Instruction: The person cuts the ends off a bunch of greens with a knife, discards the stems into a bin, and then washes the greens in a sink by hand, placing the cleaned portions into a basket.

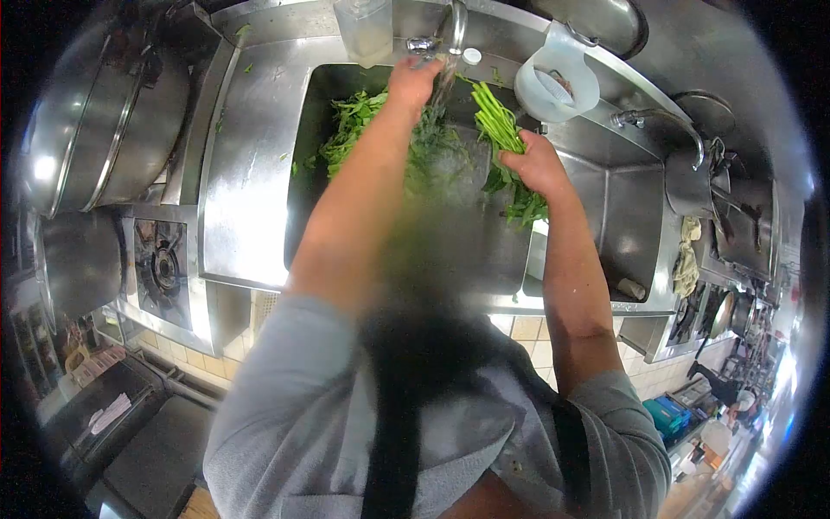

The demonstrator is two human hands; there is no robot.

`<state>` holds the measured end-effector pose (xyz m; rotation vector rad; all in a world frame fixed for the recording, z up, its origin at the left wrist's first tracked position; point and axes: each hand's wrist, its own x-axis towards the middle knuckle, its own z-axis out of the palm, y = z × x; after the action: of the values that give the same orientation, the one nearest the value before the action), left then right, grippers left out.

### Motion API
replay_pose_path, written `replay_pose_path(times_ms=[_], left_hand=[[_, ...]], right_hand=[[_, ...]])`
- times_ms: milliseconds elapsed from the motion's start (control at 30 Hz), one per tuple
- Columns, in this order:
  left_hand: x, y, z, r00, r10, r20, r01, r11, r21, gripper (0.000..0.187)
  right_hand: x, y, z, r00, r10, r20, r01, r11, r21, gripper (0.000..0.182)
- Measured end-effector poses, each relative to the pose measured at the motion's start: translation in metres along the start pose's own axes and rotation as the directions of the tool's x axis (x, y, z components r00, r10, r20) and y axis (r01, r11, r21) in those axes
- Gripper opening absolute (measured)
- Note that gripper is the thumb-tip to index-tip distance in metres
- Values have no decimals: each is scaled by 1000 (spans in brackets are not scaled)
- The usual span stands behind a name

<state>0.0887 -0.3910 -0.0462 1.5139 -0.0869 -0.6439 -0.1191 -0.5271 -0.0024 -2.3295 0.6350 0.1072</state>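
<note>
My right hand (538, 166) is closed around a bunch of leafy greens (495, 117). Its pale green stems point up toward the tap, and the leaves hang below my hand over the sink divider. My left hand (413, 85) is at the tap (458, 30), just below its chrome knob, with fingers curled; what they grip is hard to make out. Water runs from the spout beside that hand. More loose greens (353, 125) lie in the left sink basin (298, 173), partly hidden behind my left forearm.
A translucent plastic container (365, 30) stands behind the basin, left of the tap. A white cap (471, 56) lies right of it. A translucent jug (558, 82) sits at the back right. The right basin (618, 208) has a second tap (661, 117). A gas burner (162, 264) is at left.
</note>
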Motion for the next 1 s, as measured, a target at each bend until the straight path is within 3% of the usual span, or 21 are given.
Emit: replay_pose_path(times_ms=[33,100,167,233,300,367,433,467,500,567,633,667,700,733,800,833,867,933,967,1000], left_hand=[[-2,-8,-1,1000,16,8,-16,999,28,48],[-45,-17,11,966,-210,154,196,976,99,64],[-64,-42,27,922,-85,377,159,973,-169,55],[-79,-44,39,940,-41,338,132,959,-251,48],[-86,-37,36,957,2,289,98,938,-331,42],[-89,-30,28,972,-41,232,160,838,-521,19],[-95,-20,18,984,-65,166,138,870,-473,20],[-101,-11,12,991,-87,99,121,898,-422,20],[-108,-3,6,994,-107,28,110,923,-369,20],[-120,11,-2,990,-135,34,139,937,-319,20],[-124,12,-5,997,-68,36,73,982,-173,20],[-122,11,-10,997,-67,33,71,983,-171,20],[-118,10,-16,974,-76,215,90,995,-54,58],[-116,9,-19,916,-104,387,85,994,66,98],[-121,4,-20,952,-107,288,111,994,1,95],[-125,2,-21,975,-119,190,133,989,-67,92],[-128,6,-25,985,-150,90,154,987,-37,92],[-123,-7,-37,993,-116,39,120,986,-115,85],[-116,-19,-45,997,-79,-7,76,980,-185,79],[-97,-46,-58,998,-15,58,25,986,-167,63]], right_hand=[[1,0,2,1000,-3,-4,3,1000,3,33],[3,-3,10,994,-19,-103,24,999,46,37],[6,-11,19,995,-10,-101,8,1000,-22,40],[5,-20,26,996,-2,-94,-7,995,-95,44],[-1,-30,28,996,-93,-10,90,977,-194,53],[-3,-35,23,996,-75,47,82,983,-165,58],[-6,-36,14,991,-31,130,36,999,-37,55],[-6,-26,14,997,-76,-7,74,985,-154,56],[-1,-17,9,997,-82,-2,80,985,-153,56],[7,-26,-7,994,48,-96,-71,966,-247,64],[22,-37,1,992,39,-122,-60,983,-174,58],[37,-37,17,969,-96,-226,105,994,28,52],[46,-39,27,915,-198,-351,283,937,207,46],[47,-45,31,915,-200,-351,284,936,208,46],[51,-59,34,941,-78,-330,247,824,509,33],[55,-60,32,942,-84,-324,249,823,510,33],[59,-59,27,930,-43,-365,280,727,627,29],[62,-60,14,907,33,-419,337,540,771,20],[61,-64,5,909,29,-417,336,540,772,20],[59,-68,-5,922,60,-382,312,468,827,22]])
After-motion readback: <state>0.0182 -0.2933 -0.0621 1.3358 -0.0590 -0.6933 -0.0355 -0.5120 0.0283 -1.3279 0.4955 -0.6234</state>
